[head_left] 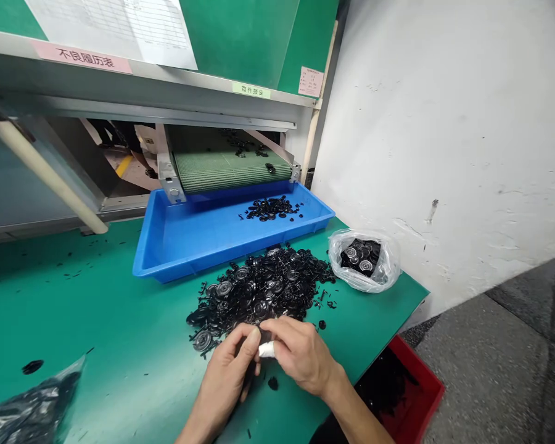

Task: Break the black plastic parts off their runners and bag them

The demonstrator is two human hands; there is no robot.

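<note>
Well left of the black heap [268,283], there's a filled plastic bag [32,410] on the worktop [134,333]! Behind the heap, the blue tray [189,237]. At the heap's near edge, left hand [226,376] and right hand [300,354] meet, fingertips pinching a mostly hidden dark piece [266,336]. Just right of the heap, an open clear bag [388,271]!

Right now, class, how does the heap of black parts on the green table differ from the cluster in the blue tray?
Size: the heap is large; the cluster is much smaller.
Place: the heap lies on the green table; the cluster sits inside the blue tray.
Nearness: the heap lies by the left hand and right hand; the cluster is farther off.
Shared: both are black, with round pieces among smaller bits.
</note>
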